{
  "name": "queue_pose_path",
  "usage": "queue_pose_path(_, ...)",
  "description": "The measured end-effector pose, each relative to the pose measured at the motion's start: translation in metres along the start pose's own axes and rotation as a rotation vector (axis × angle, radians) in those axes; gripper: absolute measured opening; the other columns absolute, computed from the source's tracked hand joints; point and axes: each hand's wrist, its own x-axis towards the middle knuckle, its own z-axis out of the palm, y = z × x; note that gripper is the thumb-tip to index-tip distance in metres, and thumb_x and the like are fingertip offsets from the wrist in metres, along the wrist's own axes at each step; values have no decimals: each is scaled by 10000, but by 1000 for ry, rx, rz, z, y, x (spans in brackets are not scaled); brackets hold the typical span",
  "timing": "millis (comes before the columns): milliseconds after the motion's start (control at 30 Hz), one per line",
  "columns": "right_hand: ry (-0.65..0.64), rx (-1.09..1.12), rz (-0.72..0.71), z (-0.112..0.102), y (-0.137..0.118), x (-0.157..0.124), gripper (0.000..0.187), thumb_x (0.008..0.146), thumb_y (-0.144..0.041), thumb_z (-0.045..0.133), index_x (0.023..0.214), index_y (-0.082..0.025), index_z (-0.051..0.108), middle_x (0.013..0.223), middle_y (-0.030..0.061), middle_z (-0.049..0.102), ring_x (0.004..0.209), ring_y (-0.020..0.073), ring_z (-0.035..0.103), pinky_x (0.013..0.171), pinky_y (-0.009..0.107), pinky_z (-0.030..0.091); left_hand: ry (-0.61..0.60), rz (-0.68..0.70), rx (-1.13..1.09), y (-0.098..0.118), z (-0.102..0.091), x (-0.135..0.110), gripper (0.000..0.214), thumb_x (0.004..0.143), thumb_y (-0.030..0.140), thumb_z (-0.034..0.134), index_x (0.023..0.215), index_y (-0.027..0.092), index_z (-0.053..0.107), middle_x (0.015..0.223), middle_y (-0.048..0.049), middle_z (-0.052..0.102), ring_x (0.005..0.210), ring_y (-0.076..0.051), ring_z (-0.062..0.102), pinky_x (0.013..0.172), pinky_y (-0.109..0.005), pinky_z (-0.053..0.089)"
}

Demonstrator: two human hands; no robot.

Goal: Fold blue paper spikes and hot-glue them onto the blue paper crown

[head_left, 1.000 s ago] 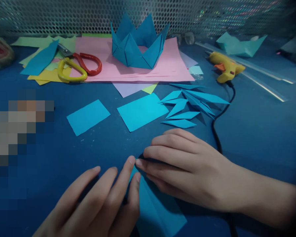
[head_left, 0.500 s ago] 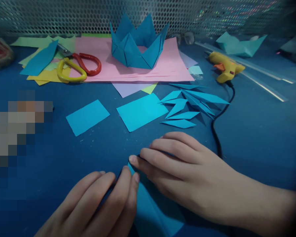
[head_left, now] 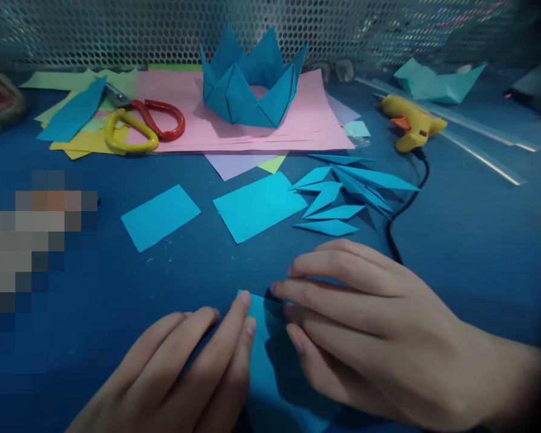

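Observation:
A sheet of blue paper (head_left: pixel 270 367) lies on the table in front of me, its lower end cut off by the view's bottom edge. My left hand (head_left: pixel 184 367) grips its left edge near the top corner, index finger and thumb close together on the paper. Over the sheet's upper right side is my right hand (head_left: pixel 356 325), with fingers loosely apart and holding nothing. Its shadow falls across the paper. Beyond both hands lie two blue paper rectangles (head_left: pixel 161 218) and several pointed, folded blue paper pieces (head_left: pixel 331 191).
A folded blue paper crown (head_left: pixel 250 99) stands on pink sheets (head_left: pixel 333 120). Scissors (head_left: pixel 144 123) rest left of it on paper scraps. A yellow glue gun (head_left: pixel 412 123) with a black cord and clear glue sticks (head_left: pixel 482 156) lie at right. A blurred-out patch covers the left.
My right hand has moved right, off the paper's top left corner, and its fingers have spread. My left index finger has straightened up onto that corner.

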Motion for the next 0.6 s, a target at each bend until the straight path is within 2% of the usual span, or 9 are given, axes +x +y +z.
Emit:
queue_pose_path(167,58,52,167,4,1,1,300,952,-213,531,670,-151,614,768,58,670,772,177,551,712,329,476,30,-23,-36,0,1,-3,344,967,158,435,1255,181,622,1346,-2,586,1095,-149,544,1180,-301,265)
queue_pose_path(267,-4,91,299,6,-1,3,230,923,-333,616,794,-143,624,785,50,632,744,183,521,669,336,447,25,-17,-25,-1,1,-2,344,956,147,456,1254,177,625,1303,13,607,1077,-144,546,1184,-292,256)
queue_pose_path(367,-80,227,381,7,-5,4,137,886,-264,662,805,-177,593,799,12,612,762,173,518,682,319,429,27,-35,-31,0,0,-1,321,958,146,454,1216,182,641,1236,31,617,1055,-141,547,1183,-282,251)
queue_pose_path(467,-103,338,437,8,-6,5,135,869,-168,664,773,-192,572,771,-26,610,744,144,529,683,292,413,13,-76,-61,1,-1,0,334,957,113,427,1217,183,624,1228,15,587,1072,-160,547,1137,-309,307)
queue_pose_path(533,-90,366,435,8,-3,6,132,877,-149,668,784,-190,584,763,-39,625,730,126,544,688,280,410,-5,-93,-58,1,-2,1,342,952,100,429,1242,171,597,1273,-13,548,1095,-183,537,1081,-341,345)
queue_pose_path(600,-73,338,357,9,4,6,91,926,-142,623,844,-182,623,795,-29,656,753,123,565,713,279,413,-24,-95,-41,1,-3,2,335,954,119,440,1258,163,574,1304,-39,512,1090,-201,525,1024,-360,361)
